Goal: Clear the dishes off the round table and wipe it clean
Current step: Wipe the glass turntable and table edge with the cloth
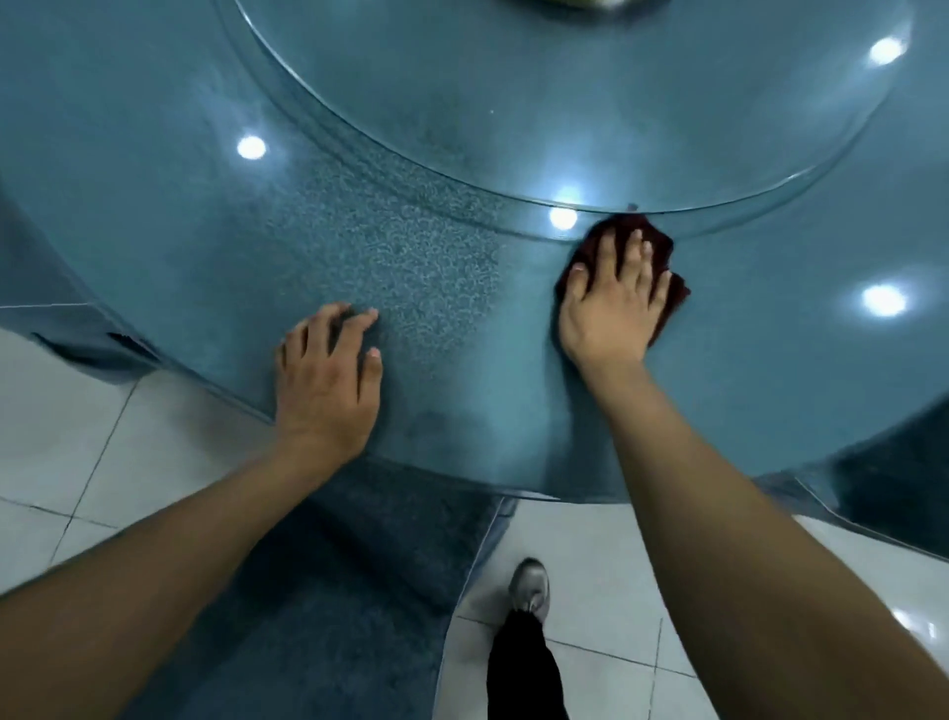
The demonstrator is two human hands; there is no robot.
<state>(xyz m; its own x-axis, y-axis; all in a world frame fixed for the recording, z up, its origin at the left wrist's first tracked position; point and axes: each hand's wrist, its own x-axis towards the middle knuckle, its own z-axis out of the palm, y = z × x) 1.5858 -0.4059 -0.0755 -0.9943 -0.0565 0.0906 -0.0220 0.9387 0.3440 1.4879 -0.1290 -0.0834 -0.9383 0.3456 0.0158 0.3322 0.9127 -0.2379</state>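
Note:
The round table point(154, 205) has a blue-green glass top with a raised glass turntable point(565, 103) in its middle. A dark red cloth point(655, 246) lies flat on the glass just at the turntable's near rim. My right hand point(613, 303) presses on the cloth with spread, straight fingers. My left hand point(328, 380) rests on the glass near the table's front edge, fingers slightly bent, holding nothing. A patch of fine droplets or film point(411, 257) covers the glass between the two hands.
A blue tablecloth point(334, 591) hangs below the table's edge over a white tiled floor point(77, 437). My shoe point(529, 586) and dark trouser leg stand by the table. A pale object point(565, 2) is cut off at the top edge on the turntable.

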